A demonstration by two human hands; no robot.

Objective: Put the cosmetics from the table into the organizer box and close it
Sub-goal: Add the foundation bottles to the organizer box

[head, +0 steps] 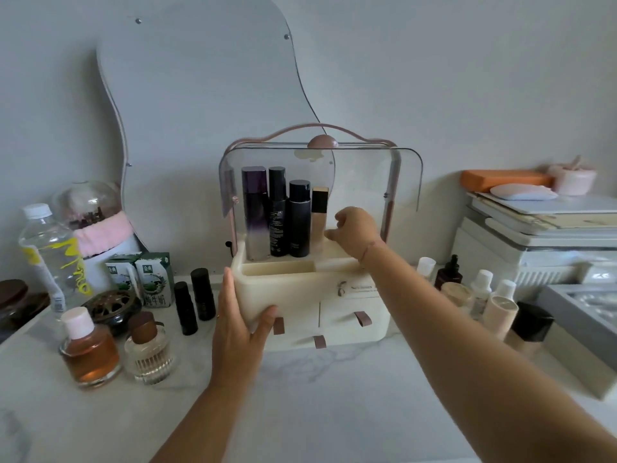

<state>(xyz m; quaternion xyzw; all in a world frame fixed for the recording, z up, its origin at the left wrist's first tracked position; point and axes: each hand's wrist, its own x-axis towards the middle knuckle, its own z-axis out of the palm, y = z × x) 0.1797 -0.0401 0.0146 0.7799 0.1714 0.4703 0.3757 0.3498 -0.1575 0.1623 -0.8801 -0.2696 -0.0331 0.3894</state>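
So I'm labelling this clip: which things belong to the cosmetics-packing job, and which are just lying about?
Job: organizer box, clear lid, bottles inside, black stick tubes, perfume bottles, small bottles on the right.
Lying about: water bottle, milk cartons, mouse, mirror.

A cream plastic organizer box with three brown-tabbed drawers stands at the middle of the white marble table, its clear curved lid raised. The left hand lies with straight fingers against the box's left wall, thumb on the near face. The right hand, fingers curled, reaches into the upper compartment just right of a beige foundation bottle; whether they touch cannot be told. Left of that bottle stand a short black bottle, a taller black bottle and a purple bottle. On the table to the left stand two black stick tubes and an amber perfume bottle; to the right, a cluster of small white-capped bottles
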